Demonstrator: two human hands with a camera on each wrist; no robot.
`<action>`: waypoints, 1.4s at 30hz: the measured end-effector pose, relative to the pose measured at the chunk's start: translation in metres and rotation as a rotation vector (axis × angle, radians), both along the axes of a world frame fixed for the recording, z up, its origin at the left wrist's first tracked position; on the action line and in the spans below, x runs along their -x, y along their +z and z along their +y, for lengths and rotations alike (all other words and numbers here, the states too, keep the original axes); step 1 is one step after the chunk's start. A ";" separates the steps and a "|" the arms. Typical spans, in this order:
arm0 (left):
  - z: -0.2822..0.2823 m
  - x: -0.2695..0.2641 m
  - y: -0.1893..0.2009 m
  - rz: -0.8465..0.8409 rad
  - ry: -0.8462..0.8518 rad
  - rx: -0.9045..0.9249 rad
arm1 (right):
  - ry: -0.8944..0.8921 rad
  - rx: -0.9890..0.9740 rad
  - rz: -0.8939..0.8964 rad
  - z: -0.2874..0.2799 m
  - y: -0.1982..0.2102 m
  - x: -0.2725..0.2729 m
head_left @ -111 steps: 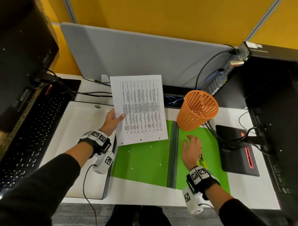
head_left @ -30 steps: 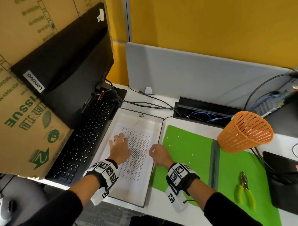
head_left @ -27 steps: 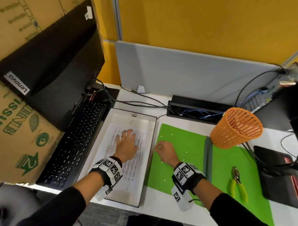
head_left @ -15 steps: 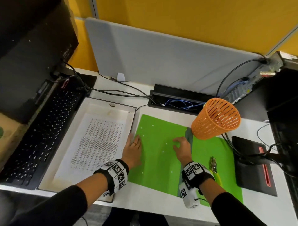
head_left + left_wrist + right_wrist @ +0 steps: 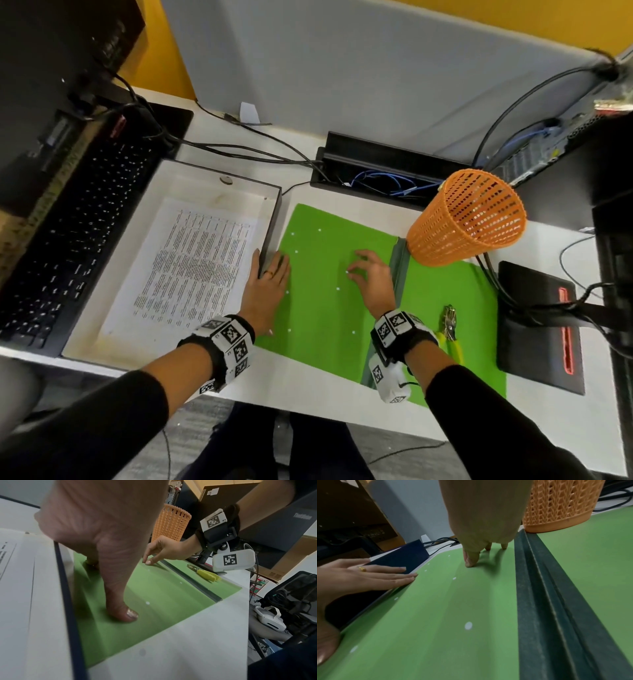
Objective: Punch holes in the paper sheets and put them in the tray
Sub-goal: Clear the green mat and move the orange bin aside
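head view: printed sheet (image 5: 191,263) lies in the white tray (image 5: 102,294); left hand (image 5: 265,294) flat, fingers straight against its wall. right wrist view: right hand (image 5: 481,524) fingertips (image 5: 470,562) touch the green folder (image 5: 447,622), holding nothing.

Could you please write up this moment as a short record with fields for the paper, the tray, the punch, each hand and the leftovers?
paper: printed sheet lying flat inside the tray
tray: white tray with dark sides, left of the green folder
punch: yellow-handled hole punch lying on the folder, untouched
left hand: left hand flat on the folder, fingers straight, against the tray's right wall
right hand: right hand fingertips down on the folder, holding nothing
leftovers: small white paper dots scattered on the folder
other: orange mesh basket at the folder's far edge
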State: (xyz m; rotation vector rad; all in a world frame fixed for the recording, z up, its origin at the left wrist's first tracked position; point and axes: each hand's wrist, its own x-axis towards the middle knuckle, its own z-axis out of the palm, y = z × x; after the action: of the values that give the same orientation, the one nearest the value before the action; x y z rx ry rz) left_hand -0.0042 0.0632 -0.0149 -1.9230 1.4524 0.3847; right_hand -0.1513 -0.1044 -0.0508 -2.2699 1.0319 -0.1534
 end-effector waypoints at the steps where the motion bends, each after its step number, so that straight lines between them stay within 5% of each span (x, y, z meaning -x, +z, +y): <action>1: 0.000 0.001 0.000 0.001 0.004 0.006 | 0.007 0.011 0.007 0.000 -0.001 0.000; 24: -0.002 0.001 0.000 -0.028 -0.022 -0.011 | 0.189 0.194 0.223 0.004 0.000 -0.008; 42: 0.000 0.001 0.001 -0.007 -0.032 0.012 | 0.043 0.219 0.142 0.015 -0.011 -0.001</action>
State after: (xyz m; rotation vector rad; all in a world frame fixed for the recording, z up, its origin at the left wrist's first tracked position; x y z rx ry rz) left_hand -0.0048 0.0635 -0.0140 -1.9062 1.4826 0.3547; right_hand -0.1498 -0.0898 -0.0614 -2.5300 1.0824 -0.0921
